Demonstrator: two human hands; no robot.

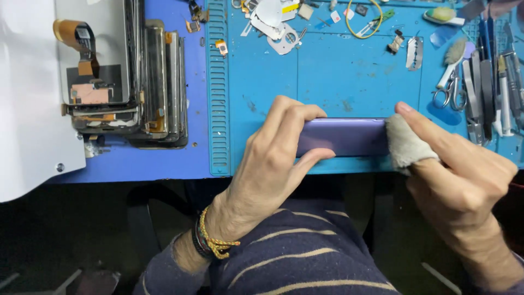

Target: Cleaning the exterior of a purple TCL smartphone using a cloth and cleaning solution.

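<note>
My left hand grips a purple phone by its left end, holding it on edge above the front of the blue work mat. My right hand holds a small off-white cloth pad pressed against the phone's right end, with the index finger stretched along the top of the pad. A braided yellow cord and dark bands circle my left wrist.
A stack of phone screens and frames lies at the left on the blue table. Tweezers, scissors and a brush line the mat's right side. Small metal parts, a yellow wire loop and a razor blade sit at the back.
</note>
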